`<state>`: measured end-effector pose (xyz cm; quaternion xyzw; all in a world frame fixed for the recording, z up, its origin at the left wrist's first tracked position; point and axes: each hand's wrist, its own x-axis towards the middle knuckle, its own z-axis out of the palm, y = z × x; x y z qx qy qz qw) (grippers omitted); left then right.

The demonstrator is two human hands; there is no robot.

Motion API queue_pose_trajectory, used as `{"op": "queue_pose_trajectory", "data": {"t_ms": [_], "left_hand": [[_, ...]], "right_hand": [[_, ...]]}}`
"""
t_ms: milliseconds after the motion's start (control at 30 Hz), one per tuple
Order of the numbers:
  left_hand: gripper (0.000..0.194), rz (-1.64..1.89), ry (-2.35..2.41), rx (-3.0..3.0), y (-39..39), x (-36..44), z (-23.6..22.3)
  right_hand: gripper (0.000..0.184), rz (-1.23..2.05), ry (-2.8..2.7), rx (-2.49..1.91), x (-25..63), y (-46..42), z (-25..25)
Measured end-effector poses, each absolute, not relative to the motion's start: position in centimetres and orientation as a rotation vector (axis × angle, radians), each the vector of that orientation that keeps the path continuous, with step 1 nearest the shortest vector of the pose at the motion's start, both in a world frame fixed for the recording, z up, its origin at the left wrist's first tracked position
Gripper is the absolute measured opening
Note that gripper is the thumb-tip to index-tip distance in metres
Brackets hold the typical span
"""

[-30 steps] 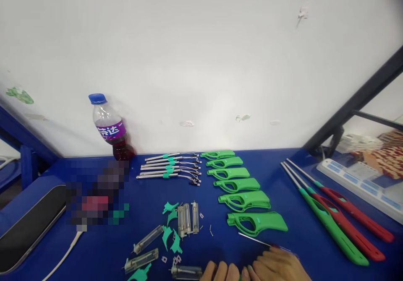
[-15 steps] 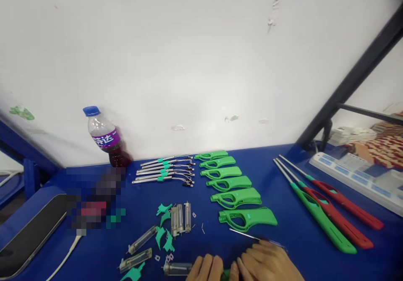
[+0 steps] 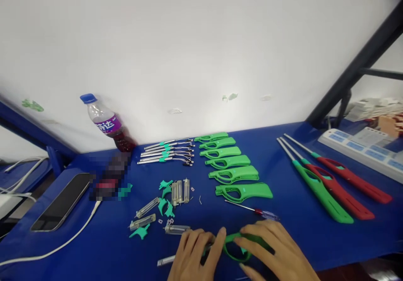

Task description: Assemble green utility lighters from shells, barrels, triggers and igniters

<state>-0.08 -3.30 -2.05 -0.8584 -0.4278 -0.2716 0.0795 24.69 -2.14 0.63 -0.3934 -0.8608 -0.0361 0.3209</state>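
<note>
Bottom centre, the right hand (image 3: 277, 249) with spread fingers touches green plastic shell (image 3: 231, 236). Left hand (image 3: 195, 256) curves over silver metal tube (image 3: 166, 261); pinching, cannot tell.

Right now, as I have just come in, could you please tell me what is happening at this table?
A person has the right hand on a green lighter handle, while the left hand covers part of a metal tube. A screwdriver lies just beyond the right hand. Six similar green handles lie in a column, beside metal rods with wires. Three long lighters lie to the right.
</note>
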Motion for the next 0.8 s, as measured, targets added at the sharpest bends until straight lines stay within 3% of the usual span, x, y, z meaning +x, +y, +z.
{"op": "queue_pose_trajectory", "data": {"t_ms": [133, 633, 800], "left_hand": [[0.041, -0.841, -1.322, -2.633, -4.1, -0.6, -1.8], [0.043, -0.614, -1.588, -2.538, -5.6, -2.7, 0.1], [0.031, -0.59, -1.607, -2.548, -6.0, -4.9, 0.4]], "right_hand": [[0.03, -0.094, -2.378, -1.051, 25.0, -2.9, -0.3], [0.031, 0.063, -2.265, -1.12, 23.8, -1.6, 0.5], [0.038, 0.056, -2.27, -1.133, 23.8, -1.6, 0.6]]}}
